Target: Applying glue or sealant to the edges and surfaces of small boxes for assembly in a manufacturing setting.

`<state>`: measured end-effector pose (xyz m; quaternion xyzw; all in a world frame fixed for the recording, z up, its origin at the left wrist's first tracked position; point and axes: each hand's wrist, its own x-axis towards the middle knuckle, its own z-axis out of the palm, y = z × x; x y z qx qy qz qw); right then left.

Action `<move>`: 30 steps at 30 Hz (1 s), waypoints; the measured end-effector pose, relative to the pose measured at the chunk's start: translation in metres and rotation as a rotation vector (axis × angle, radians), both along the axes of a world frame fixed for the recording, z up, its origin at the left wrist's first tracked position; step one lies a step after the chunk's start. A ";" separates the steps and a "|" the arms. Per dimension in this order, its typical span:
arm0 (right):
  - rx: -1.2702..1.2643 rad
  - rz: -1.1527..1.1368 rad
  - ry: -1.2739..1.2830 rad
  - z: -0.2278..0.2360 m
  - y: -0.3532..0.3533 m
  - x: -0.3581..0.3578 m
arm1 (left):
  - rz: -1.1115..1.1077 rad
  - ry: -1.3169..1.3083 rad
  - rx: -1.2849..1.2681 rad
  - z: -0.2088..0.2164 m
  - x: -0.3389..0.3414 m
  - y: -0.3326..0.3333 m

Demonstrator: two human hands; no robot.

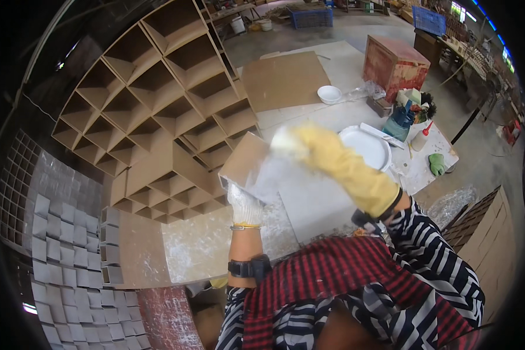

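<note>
My left hand [244,204], in a white knit glove, grips the lower side of a small brown fibreboard box [245,156], which is held tilted above the table. The box's near side looks whitish and smeared. My right hand [335,156] wears a long yellow rubber glove and is closed round a soft white wad [285,143], perhaps a sponge or cloth; motion blurs it. The wad is at the box's right side, and I cannot tell whether they touch. Below my right hand lies a pale flat sheet [315,201]. A round white tray [364,146] is just beyond the yellow glove.
Stacked brown open boxes [157,99] rise at the left, with whitened boxes [70,239] below them. On the table are a brown board [286,80], a white bowl [329,94], a worn red box [395,64], a red-tipped bottle [420,139] and a green cloth [436,164].
</note>
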<state>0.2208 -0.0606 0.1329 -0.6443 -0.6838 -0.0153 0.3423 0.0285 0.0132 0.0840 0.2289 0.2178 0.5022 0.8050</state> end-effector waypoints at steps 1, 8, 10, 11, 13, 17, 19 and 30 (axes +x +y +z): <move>0.000 -0.005 -0.001 -0.004 -0.003 0.009 | 0.003 -0.016 -0.041 0.002 -0.001 -0.003; 0.044 0.298 -0.172 0.022 -0.021 -0.007 | -0.083 0.055 -0.055 -0.008 -0.005 0.008; -0.099 0.372 -0.229 0.023 -0.013 -0.010 | -0.144 0.041 0.004 -0.020 -0.002 0.009; 0.042 0.379 -0.150 0.019 -0.002 -0.006 | -0.208 0.025 0.069 -0.017 0.000 0.008; 0.181 0.372 -0.069 0.029 0.012 0.002 | -0.208 0.100 -0.032 0.002 0.004 -0.007; 0.021 0.148 0.036 0.053 0.026 0.000 | -0.161 0.397 0.084 -0.020 -0.005 -0.013; 0.083 0.216 -0.090 0.057 0.013 0.000 | -0.178 0.396 0.099 -0.019 -0.005 -0.009; 0.103 0.233 0.008 0.041 0.026 0.013 | -0.249 0.410 -0.119 -0.024 0.000 -0.011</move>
